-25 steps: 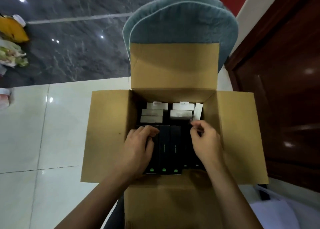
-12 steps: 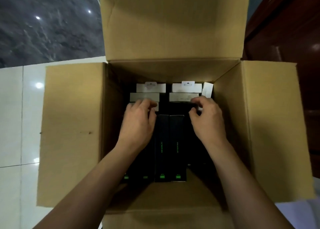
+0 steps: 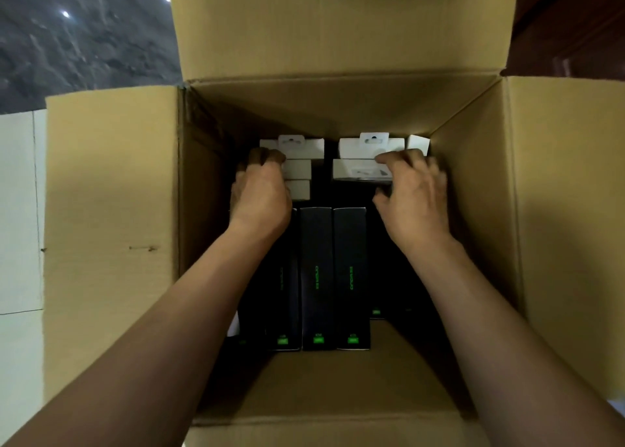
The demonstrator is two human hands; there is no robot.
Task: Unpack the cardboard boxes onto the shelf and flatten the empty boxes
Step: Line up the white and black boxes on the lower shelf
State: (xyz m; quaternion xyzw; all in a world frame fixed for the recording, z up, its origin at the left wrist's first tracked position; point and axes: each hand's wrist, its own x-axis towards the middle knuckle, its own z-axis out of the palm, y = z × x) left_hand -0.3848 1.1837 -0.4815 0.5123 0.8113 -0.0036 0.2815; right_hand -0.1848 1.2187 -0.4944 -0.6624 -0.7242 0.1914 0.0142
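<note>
Left hand (image 3: 260,193): fingers curled over the left stack of small white cartons (image 3: 299,167).
Right hand (image 3: 414,193): pinches the right white carton (image 3: 360,169).
Place: open brown cardboard box (image 3: 111,243) — long black cartons (image 3: 316,277) nearer.

place: indoor room, type unclear | cues: dark marble floor (image 3: 84,40); white tiles (image 3: 20,209); dark wood panel (image 3: 575,23)

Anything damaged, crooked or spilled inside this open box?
Nothing stands out. The white packs and black packs sit in tidy rows inside the cardboard box, which looks intact. Both hands, left hand and right hand, reach for white packs.
</note>
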